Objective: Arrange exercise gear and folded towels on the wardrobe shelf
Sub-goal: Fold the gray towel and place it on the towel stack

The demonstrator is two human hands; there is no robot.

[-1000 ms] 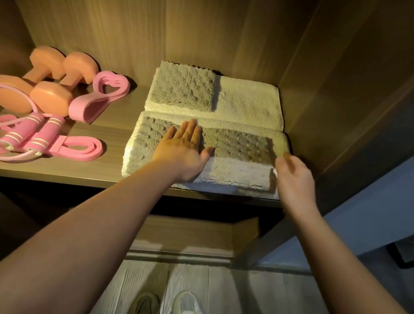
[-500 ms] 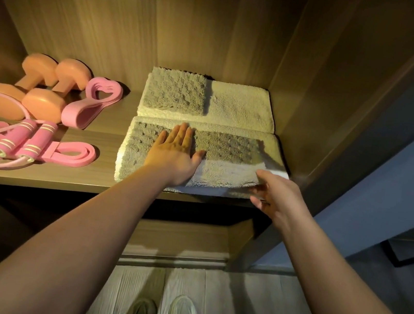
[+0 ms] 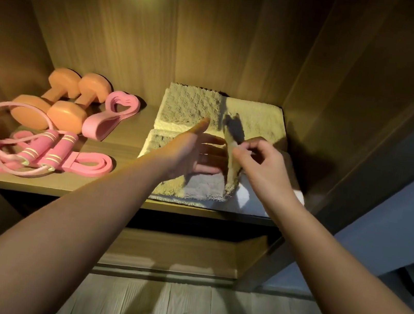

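Wardrobe shelf (image 3: 129,142). Gear is grouped at the left: pink jump rope (image 3: 46,153), two orange dumbbells (image 3: 63,112), heart-shaped pink trainer (image 3: 108,122). Rear folded towel (image 3: 189,108) lies against the back wall. Front towel (image 3: 195,189), at the shelf edge: left hand (image 3: 195,152), fingers straight, seemingly steadies it; right hand (image 3: 261,165) pinches its lifted flap, apparently refolding.

**Wood, terry, rubber**

The shelf (image 3: 127,141) is showing matt, fine-grained wood. At its right end, the front towel (image 3: 203,189) and rear towel (image 3: 189,108) are showing nubbly looped cloth. At its left end, the orange dumbbells (image 3: 63,115) are looking smooth and matt, the pink band (image 3: 90,165) rubbery.
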